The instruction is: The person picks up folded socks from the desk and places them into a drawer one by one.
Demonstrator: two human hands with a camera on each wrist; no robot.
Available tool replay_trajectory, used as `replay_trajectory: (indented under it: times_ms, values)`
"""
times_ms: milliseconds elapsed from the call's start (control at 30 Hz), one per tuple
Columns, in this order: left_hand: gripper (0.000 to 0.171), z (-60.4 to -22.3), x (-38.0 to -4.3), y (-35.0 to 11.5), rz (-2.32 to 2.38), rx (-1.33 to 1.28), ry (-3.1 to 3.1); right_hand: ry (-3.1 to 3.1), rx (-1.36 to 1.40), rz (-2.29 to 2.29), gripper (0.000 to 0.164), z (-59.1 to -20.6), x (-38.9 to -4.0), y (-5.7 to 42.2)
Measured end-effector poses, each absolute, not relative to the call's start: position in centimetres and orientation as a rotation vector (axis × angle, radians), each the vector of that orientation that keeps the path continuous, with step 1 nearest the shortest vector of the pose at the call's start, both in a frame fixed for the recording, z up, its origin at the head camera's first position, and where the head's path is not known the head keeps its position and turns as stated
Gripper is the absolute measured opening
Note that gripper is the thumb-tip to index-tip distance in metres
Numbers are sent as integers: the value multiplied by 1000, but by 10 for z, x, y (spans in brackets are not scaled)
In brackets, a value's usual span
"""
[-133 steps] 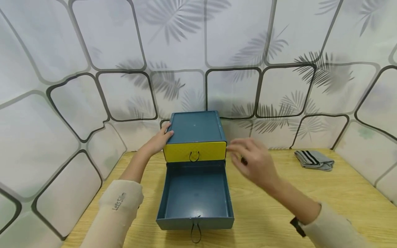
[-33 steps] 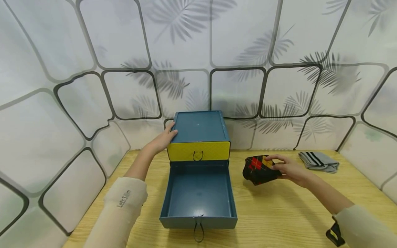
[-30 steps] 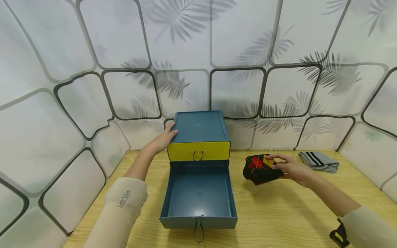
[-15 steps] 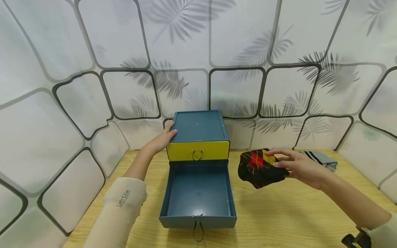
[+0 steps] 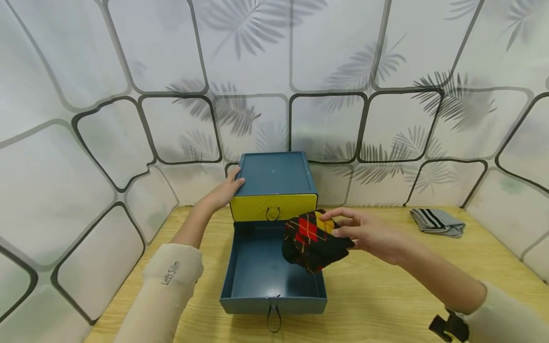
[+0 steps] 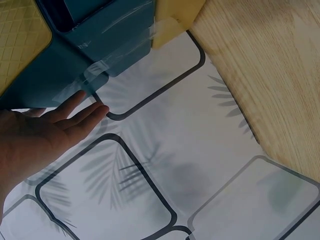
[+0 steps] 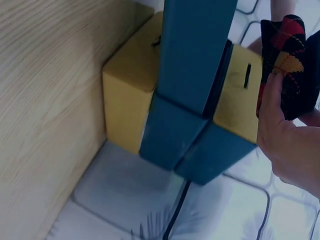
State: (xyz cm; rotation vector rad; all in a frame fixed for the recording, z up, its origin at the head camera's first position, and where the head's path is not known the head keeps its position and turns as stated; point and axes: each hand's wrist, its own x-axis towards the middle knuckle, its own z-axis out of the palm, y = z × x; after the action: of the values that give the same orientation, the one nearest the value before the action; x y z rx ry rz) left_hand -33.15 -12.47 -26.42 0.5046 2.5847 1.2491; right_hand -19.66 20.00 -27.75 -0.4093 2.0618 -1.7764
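My right hand (image 5: 373,236) pinches a folded argyle sock (image 5: 315,240), black with red and yellow diamonds, between thumb and fingers. It hangs over the right side of the pulled-out blue drawer (image 5: 273,306). In the right wrist view the sock (image 7: 292,65) is held beside the yellow-fronted top drawer (image 7: 235,95). My left hand (image 5: 223,193) rests on the left edge of the blue drawer unit (image 5: 274,174). Its fingers (image 6: 82,122) lie extended by the unit's side in the left wrist view.
A grey folded cloth item with black stripes (image 5: 437,223) lies at the back right of the wooden table (image 5: 386,295). A patterned curtain (image 5: 326,57) stands behind and along the sides. A dark cord loop (image 5: 273,319) hangs from the open drawer's front.
Over the last second my right hand has carried the argyle sock left, from above the table to over the open drawer. My left hand has stayed on the unit.
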Motion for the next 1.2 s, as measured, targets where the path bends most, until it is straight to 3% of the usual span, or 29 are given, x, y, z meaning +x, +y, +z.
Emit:
replay_trajectory:
  times_ms: [567, 867, 1200]
  values:
    - [58, -261, -331, -124, 1224, 498, 2593, 2377, -364, -1601, 22, -315, -210, 110]
    - [57, -262, -330, -124, 1249, 505, 2584, 2343, -366, -1590, 23, -327, -212, 91]
    - [58, -264, -331, -125, 1223, 495, 2605, 2514, -555, -1294, 24, -343, -209, 83]
